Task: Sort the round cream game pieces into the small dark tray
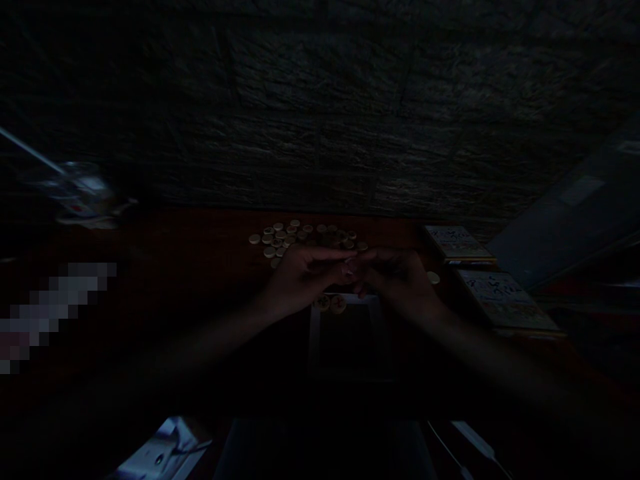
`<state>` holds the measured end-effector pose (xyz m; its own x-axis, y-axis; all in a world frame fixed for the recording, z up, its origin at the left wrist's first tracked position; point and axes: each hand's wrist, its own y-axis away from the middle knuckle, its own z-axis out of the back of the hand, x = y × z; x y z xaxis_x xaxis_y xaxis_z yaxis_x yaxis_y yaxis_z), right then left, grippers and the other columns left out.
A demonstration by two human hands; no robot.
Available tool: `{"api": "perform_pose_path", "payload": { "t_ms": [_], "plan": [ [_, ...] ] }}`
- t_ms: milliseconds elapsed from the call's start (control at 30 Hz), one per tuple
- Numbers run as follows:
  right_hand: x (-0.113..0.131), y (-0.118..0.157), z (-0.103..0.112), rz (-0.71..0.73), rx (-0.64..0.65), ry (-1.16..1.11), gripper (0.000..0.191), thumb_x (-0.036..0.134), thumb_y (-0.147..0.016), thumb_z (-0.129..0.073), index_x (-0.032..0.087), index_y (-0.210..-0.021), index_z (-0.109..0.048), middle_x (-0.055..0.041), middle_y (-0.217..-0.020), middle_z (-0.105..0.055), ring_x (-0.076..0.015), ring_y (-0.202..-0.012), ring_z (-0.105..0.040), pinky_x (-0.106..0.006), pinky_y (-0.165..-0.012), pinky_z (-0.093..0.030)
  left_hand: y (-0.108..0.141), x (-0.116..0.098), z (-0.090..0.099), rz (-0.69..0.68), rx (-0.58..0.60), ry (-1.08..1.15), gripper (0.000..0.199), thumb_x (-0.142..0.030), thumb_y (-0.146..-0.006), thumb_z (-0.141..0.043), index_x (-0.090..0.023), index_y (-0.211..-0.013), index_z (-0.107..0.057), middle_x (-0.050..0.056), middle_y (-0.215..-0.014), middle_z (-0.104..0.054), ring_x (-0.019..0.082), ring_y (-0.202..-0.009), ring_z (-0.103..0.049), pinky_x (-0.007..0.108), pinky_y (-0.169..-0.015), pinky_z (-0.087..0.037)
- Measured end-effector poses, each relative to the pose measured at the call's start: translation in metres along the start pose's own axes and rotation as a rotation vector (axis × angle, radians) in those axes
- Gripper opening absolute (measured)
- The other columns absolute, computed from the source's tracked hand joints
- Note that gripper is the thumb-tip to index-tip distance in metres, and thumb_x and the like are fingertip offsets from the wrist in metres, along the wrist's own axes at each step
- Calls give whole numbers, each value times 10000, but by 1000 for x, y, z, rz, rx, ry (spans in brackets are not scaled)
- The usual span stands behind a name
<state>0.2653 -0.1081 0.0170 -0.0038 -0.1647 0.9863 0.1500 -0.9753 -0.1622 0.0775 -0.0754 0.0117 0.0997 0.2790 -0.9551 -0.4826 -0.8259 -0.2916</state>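
My left hand (313, 272) and my right hand (393, 275) meet over the table, fingertips close together. Both are pinched, and a small pale item shows dimly at their tips; its kind is too dark to make out. Just below them lies a shallow box with a pale rim (314, 340). Two round Chinese chess pieces, one with a dark mark (323, 303) and one with a red mark (339, 305), sit at its far left corner. Beyond my hands several more round pieces (270, 252) are scattered. One lone piece (433, 277) rests right of my right hand.
Two flat printed boxes or books (457, 241) lie at the right. A clear plastic container (83, 193) stands at the far left, near the stone wall (320, 133) behind the table (200, 233). White cables (445, 443) and a pale box (167, 453) are below the near edge.
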Motion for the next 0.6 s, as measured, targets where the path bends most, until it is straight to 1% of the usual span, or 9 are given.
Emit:
{"api": "perform_pose_path", "payload": {
  "t_ms": [67, 133, 233, 300, 500, 600],
  "plan": [
    [-1, -1, 1, 3, 3, 0, 268, 391, -713, -892, 169, -813, -779, -19, -705, -741, -99, -538, -652, -205, -520, -551, 0, -2, 0, 6, -16, -25, 248, -214, -840, -762, -207, -1085, -800, 59, -1099, -807, 216, -925, -795, 319, -826, -663],
    [-3, -1, 2, 8, 9, -5, 284, 374, -686, -909, 166, -820, -770, -16, -704, -739, -101, -542, -653, -208, -519, -551, 0, -3, 0, 6, -23, -69, 239, -217, -866, -730, -217, -1094, -799, 58, -1137, -796, 218, -959, -789, 325, -845, -659],
    [-5, -2, 4, 6, 15, -10, 310, 366, -654, -925, 166, -823, -759, -14, -702, -736, -107, -545, -658, -215, -521, -558, 0, -2, 2, -10, -25, -117, 225, -237, -907, -684, -225, -1101, -798, 57, -1155, -790, 217, -992, -782, 325, -860, -654],
    [-5, -1, 5, -10, 12, -5, 309, 360, -654, -924, 168, -830, -758, -20, -727, -748, -106, -547, -662, -215, -523, -561, 0, -1, 2, -28, -21, -123, 226, -244, -909, -684, -229, -1104, -798, 55, -1160, -788, 218, -1010, -777, 326, -870, -651],
    [-3, -1, 3, -21, 12, -5, 301, 362, -679, -915, 167, -858, -773, -35, -749, -759, -116, -556, -672, -236, -537, -576, -1, -3, 1, -41, -4, -112, 242, -186, -861, -726, -241, -1084, -802, 45, -1160, -789, 213, -961, -788, 325, -840, -660],
    [-1, -1, 2, -21, 20, -31, 315, 375, -674, -920, 170, -871, -787, -37, -739, -760, -128, -577, -684, -252, -566, -596, -1, -2, 2, -55, -4, -94, 259, -180, -837, -750, -231, -1087, -799, 50, -1116, -804, 209, -926, -793, 323, -828, -662]
  ]
}}
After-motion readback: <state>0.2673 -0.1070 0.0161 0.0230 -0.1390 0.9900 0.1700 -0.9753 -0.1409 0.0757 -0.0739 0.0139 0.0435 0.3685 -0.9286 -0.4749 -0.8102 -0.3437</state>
